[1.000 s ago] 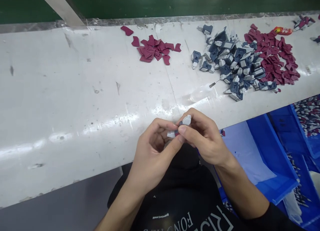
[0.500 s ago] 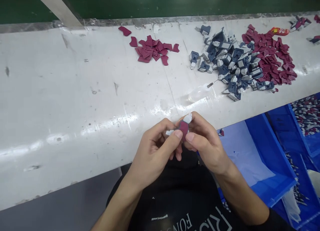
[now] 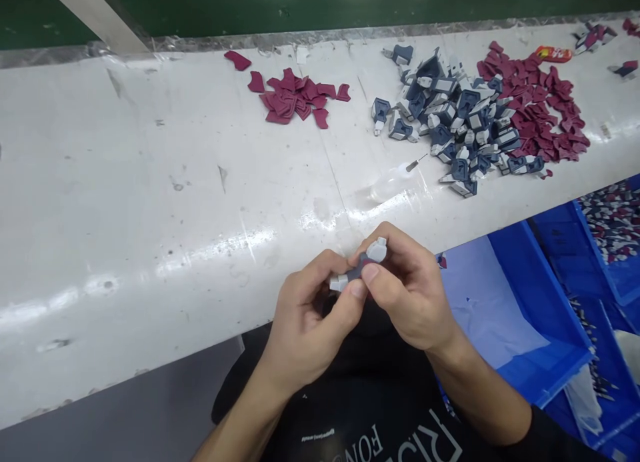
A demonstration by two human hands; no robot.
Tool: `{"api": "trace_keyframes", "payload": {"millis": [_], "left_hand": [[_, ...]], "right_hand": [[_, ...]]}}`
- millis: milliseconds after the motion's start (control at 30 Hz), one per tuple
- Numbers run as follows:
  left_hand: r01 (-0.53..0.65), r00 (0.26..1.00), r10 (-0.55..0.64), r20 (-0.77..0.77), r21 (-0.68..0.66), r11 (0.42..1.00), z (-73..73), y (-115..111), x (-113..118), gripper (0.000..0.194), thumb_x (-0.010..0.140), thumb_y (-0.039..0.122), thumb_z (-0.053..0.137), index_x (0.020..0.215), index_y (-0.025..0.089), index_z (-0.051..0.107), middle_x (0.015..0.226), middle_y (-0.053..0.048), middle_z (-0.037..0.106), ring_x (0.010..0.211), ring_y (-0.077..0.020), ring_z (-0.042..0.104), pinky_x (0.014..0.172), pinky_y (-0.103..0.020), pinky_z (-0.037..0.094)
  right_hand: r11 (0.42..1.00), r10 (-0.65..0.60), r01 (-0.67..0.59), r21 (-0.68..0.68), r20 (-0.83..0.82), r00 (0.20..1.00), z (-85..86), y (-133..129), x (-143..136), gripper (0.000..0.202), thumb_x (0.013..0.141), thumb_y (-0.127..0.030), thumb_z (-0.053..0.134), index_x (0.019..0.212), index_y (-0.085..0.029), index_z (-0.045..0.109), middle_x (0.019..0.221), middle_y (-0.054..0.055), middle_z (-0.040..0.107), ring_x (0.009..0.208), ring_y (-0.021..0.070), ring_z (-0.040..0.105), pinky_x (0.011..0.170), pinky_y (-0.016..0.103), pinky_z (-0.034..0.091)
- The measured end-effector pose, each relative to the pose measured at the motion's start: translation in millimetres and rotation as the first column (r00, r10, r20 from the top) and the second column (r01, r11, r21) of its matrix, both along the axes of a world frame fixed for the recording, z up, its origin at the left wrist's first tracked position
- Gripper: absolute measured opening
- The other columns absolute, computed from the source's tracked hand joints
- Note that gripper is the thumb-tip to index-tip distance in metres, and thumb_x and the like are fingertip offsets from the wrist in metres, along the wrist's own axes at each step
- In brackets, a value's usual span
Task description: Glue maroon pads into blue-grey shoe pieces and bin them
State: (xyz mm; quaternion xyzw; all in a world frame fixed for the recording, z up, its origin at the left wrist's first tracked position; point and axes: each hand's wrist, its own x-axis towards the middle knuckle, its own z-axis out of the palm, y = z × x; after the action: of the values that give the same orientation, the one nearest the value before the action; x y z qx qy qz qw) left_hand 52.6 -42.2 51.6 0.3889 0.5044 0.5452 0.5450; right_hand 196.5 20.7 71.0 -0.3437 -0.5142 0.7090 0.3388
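Observation:
Between both hands, just in front of the table's near edge, is a small grey and dark-blue plastic part (image 3: 357, 271) with a maroon piece partly showing on it. My left hand (image 3: 313, 322) pinches its left end between thumb and fingers. My right hand (image 3: 413, 292) grips the other end, the thumb pressed over the maroon area and hiding most of it. On the table beyond lies a clear bottle (image 3: 390, 185) with a needle tip. A pile of grey and dark-blue plastic parts (image 3: 445, 105) is farther right, and a small pile of maroon pieces (image 3: 295, 99) sits at the back.
A larger heap of maroon pieces (image 3: 540, 105) lies at the right, with a red-yellow wrapper (image 3: 553, 54) behind it. Blue bins (image 3: 565, 329) stand below the table's right edge, one lined with white sheeting. A slanted pale post (image 3: 95, 15) rises at the back left.
The held part has been tilted, so its maroon face now shows far less and its side shows more. My right thumb has moved over the maroon piece. The view has shifted slightly.

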Motion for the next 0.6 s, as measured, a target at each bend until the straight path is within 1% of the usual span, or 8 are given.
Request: {"api": "trace_keyframes", "payload": {"millis": [100, 267, 333, 467, 533, 600], "left_hand": [[0.01, 0.999, -0.009, -0.031, 0.023, 1.0, 2.2, 0.2, 0.4, 0.022, 0.107, 0.036, 0.068, 0.088, 0.026, 0.066, 0.066, 0.006, 0.055, 0.057, -0.009, 0.051, 0.052, -0.023, 0.041], [-0.018, 0.997, 0.022, -0.074, 0.053, 0.998, 1.9, -2.2, 1.3, 0.016, 0.107, 0.032, 0.068, 0.092, 0.027, 0.066, 0.065, 0.007, 0.055, 0.055, -0.0094, 0.049, 0.05, -0.025, 0.038], [-0.028, 0.995, 0.033, -0.096, 0.055, 0.998, 0.9, -3.9, 2.2, 0.015, 0.107, 0.03, 0.068, 0.092, 0.027, 0.066, 0.065, 0.007, 0.054, 0.053, -0.009, 0.046, 0.048, -0.025, 0.036], [-0.035, 0.99, 0.042, -0.135, 0.056, 0.998, 0.3, -6.3, 5.7, 0.015, 0.103, 0.025, 0.071, 0.089, 0.026, 0.065, 0.064, 0.008, 0.05, 0.054, -0.0078, 0.043, 0.05, -0.023, 0.037], [-0.034, 0.994, 0.036, -0.1, 0.022, 0.999, -0.1, -6.0, 6.5, 0.016, 0.104, 0.029, 0.072, 0.089, 0.027, 0.065, 0.065, 0.008, 0.051, 0.054, -0.0081, 0.044, 0.05, -0.023, 0.037], [-0.022, 0.999, 0.022, -0.028, -0.022, 1.0, -1.3, -4.8, 5.8, 0.019, 0.107, 0.035, 0.07, 0.09, 0.027, 0.066, 0.067, 0.007, 0.054, 0.055, -0.0088, 0.047, 0.049, -0.023, 0.038]], "right_hand": [[0.998, -0.037, 0.033, 0.056, 0.067, 0.997, -0.2, 0.4, 0.5, 0.018, 0.105, -0.032, 0.072, 0.09, -0.025, 0.064, 0.076, -0.002, 0.067, 0.062, 0.0139, 0.065, 0.053, 0.027, 0.055], [0.994, -0.085, 0.079, 0.08, 0.078, 0.993, -5.9, -0.6, -2.6, 0.026, 0.109, -0.04, 0.068, 0.087, -0.026, 0.065, 0.074, -0.003, 0.061, 0.061, 0.0135, 0.056, 0.055, 0.029, 0.053], [0.995, -0.081, 0.076, 0.069, 0.082, 0.993, -7.6, 0.1, -5.1, 0.029, 0.109, -0.041, 0.069, 0.085, -0.025, 0.064, 0.072, -0.004, 0.058, 0.06, 0.0124, 0.052, 0.054, 0.027, 0.049], [0.995, -0.09, 0.086, 0.046, 0.087, 0.992, -7.4, 3.7, -7.5, 0.04, 0.11, -0.042, 0.07, 0.076, -0.023, 0.059, 0.066, -0.005, 0.05, 0.057, 0.0104, 0.044, 0.052, 0.025, 0.042], [0.997, -0.071, 0.071, 0.002, 0.086, 0.994, -6.5, 6.2, -5.6, 0.04, 0.111, -0.046, 0.067, 0.077, -0.023, 0.062, 0.067, -0.004, 0.052, 0.057, 0.0109, 0.044, 0.052, 0.025, 0.042], [0.997, -0.025, 0.029, -0.066, 0.056, 0.998, -6.1, 8.4, -1.7, 0.042, 0.112, -0.053, 0.06, 0.084, -0.024, 0.067, 0.069, -0.003, 0.056, 0.056, 0.0123, 0.045, 0.05, 0.026, 0.04]]}}
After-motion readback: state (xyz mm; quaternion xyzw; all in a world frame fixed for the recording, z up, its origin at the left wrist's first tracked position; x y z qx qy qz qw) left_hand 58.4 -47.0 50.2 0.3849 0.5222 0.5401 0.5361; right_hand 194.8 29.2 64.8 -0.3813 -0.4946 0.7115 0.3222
